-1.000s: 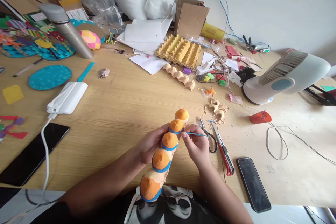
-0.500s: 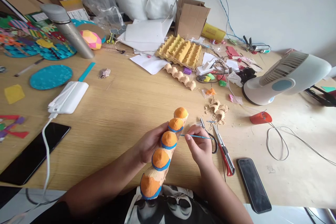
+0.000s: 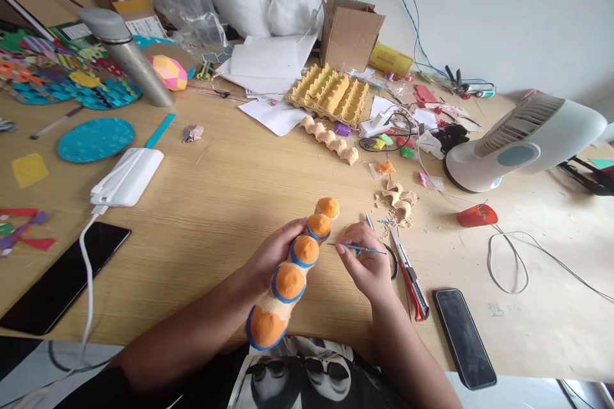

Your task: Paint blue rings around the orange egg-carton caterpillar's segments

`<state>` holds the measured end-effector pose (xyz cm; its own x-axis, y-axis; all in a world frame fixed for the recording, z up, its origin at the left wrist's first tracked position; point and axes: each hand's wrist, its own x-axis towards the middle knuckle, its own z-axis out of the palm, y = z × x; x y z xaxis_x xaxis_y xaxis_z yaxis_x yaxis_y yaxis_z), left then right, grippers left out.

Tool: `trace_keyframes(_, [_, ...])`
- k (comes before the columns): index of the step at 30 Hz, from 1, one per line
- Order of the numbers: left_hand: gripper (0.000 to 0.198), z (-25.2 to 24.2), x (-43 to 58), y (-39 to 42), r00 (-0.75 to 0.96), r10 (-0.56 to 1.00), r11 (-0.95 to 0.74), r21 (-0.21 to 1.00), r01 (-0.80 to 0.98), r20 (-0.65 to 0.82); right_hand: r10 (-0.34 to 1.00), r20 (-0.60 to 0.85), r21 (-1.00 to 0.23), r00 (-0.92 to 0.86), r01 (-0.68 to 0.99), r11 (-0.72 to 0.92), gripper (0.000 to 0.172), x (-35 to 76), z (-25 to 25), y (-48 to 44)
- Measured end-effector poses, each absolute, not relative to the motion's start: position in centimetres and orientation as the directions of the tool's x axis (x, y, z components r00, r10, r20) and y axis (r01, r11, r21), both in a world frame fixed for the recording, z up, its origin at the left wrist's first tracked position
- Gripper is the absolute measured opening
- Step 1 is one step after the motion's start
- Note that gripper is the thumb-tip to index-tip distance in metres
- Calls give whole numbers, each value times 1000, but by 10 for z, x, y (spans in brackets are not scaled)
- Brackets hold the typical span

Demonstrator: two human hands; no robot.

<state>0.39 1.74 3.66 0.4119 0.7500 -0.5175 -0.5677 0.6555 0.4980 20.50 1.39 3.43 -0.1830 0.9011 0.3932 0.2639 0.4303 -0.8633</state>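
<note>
My left hand (image 3: 274,248) grips an egg-carton strip (image 3: 284,308) from its left side, its fingers partly hidden behind it. The strip slants from upper right to lower left. Its several cups have orange caps, and most carry a blue band round the base. A thin blue stick-like tool (image 3: 369,249) is pinched in my right hand (image 3: 369,268), its tip just right of the strip's middle cups. A small blue bit shows by my right fingers; I cannot tell what it is. Scissors (image 3: 394,262) lie partly hidden behind that hand, with a red utility knife (image 3: 411,278) beside them.
Carton scraps (image 3: 399,197), a plain carton strip (image 3: 329,139) and a yellow egg tray (image 3: 330,94) lie farther back. To the right are a phone (image 3: 464,339), a red cup-like piece (image 3: 476,215) and a fan (image 3: 518,137). A white power bank (image 3: 128,177) and black tablet-like device (image 3: 64,275) lie left.
The egg-carton strip has shifted a little left, its lower end also rising and turning. The blue tool's tip now shows apart from the strip, where earlier it met the edge.
</note>
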Motion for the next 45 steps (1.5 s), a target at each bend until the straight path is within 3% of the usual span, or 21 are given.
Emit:
trace_keyframes(4, [10,47,-6,16,295,875,477,782,-401,-383,880,446,-823,-164,311,475,9,206,34,14])
trace_keyframes(6, [13,52,-8,16,237,889,451,842,-296,-392,862,471,-793,-186,339,506,7,205,34,13])
trace_keyframes(12, [35,65,-7,8,289,835,535,815,-222,-469,785,534,-673,-314,404,619,11,202,40,10])
trace_keyframes(18, [22,61,-2,13,301,842,526,806,-271,-448,748,575,-584,-331,475,659,10,201,44,9])
trace_keyframes(45, [33,36,3,21,292,822,560,787,-259,-489,765,560,-566,-319,527,634,12,200,44,4])
